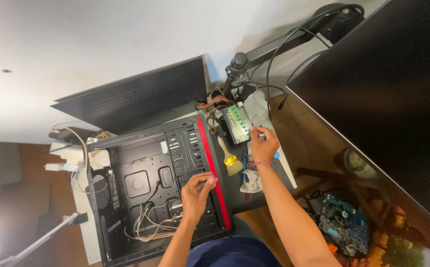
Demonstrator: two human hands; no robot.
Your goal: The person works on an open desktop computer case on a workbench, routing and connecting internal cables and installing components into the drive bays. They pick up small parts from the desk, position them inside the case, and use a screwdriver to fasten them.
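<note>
My left hand (197, 190) hovers over the open computer case (150, 188) on the table (239, 190), fingers curled, empty; right hand (263, 146) pinches a small part (261, 131) — could drop into the loose wires (148, 225).

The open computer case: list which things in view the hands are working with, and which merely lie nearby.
In use:
computer case, under the left hand
small thin tool, pinched in the right hand

Lying about:
brush
power supply
blue circuit board
side panel
loose cables
</note>
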